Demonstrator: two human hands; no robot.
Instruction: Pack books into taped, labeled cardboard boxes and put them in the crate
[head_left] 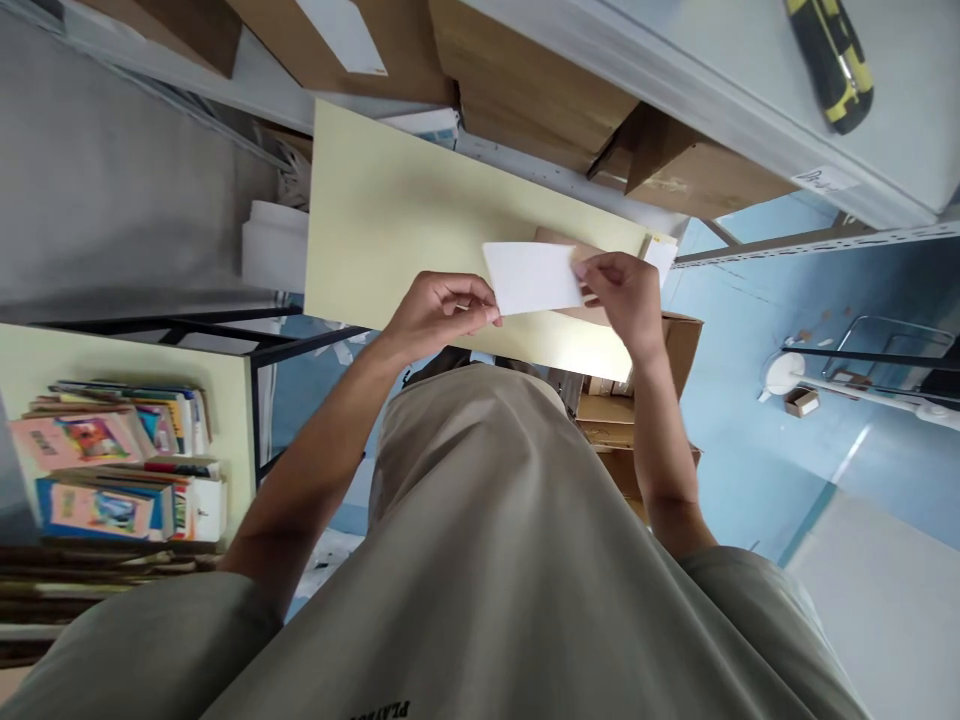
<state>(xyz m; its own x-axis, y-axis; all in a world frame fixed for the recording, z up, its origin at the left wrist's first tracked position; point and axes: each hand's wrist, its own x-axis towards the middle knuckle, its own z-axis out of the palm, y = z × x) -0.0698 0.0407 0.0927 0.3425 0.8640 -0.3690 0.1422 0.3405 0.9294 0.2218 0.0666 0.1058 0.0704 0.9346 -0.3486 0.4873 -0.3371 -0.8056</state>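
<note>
Left hand [448, 308] pinches the near left corner of the white card [532, 278], right hand [621, 290] its right end, grips closed; looks light, bendable, edges best!

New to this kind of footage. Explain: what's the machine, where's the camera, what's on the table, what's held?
No machine here: just a person's two bare hands. There is one picture, from a camera worn on the head, looking forward and down, so the person's own shirt fills the lower middle. The left hand and right hand hold a white card between them, over a pale yellow table. On the table, a brown piece is partly hidden by the card; a small white item is at the far right end.
</note>
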